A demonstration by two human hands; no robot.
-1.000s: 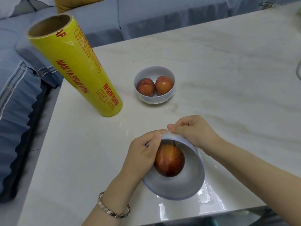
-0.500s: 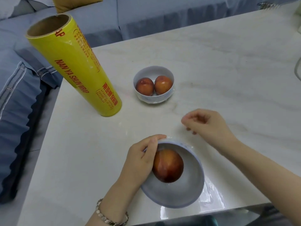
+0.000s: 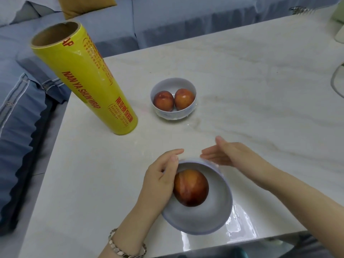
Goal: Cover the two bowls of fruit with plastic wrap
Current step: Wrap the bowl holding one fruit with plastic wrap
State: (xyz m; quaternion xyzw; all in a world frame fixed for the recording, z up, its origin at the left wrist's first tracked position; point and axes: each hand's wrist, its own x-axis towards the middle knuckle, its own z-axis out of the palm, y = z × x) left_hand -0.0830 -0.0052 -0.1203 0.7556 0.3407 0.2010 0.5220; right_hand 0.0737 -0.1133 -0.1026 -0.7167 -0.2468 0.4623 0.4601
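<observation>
- Left hand (image 3: 160, 179) cups the left wall of the near bowl (image 3: 214, 218), thumb laid along the rim and fingers curved round the outside. That is a holding grip, not a squeeze.
- Right hand (image 3: 232, 155) is flat, fingers straight and together, holding nothing. Its fingertips are at the far rim, and I read that as smoothing the film down.
- The near bowl sits close to the front edge of the counter (image 3: 242, 81). It holds a single red-orange fruit (image 3: 190, 188).
- A sheet of plastic wrap (image 3: 240, 220) seems to be stretched over it. A glossy, wrinkled skirt spills onto the counter at the right, and the bowl's inside looks faintly hazy.
- Risk one: thin film clings to itself, so a hurried press could bunch it at the rim and leave a gap.
- Risk two: the bowl is near the edge, and a hard sideways push from the flat hand could slide it off unless the left hand braces it.
- Risk three: the loose skirt could catch on a wrist and peel the seal back.
- The far bowl (image 3: 173, 84) sits mid-counter with two fruits (image 3: 163, 99) touching each other. I see no film on it, so by my reckoning that one is not yet done.
- The yellow roll of wrap (image 3: 83, 79) stands upright to the left, well apart from both hands.
</observation>
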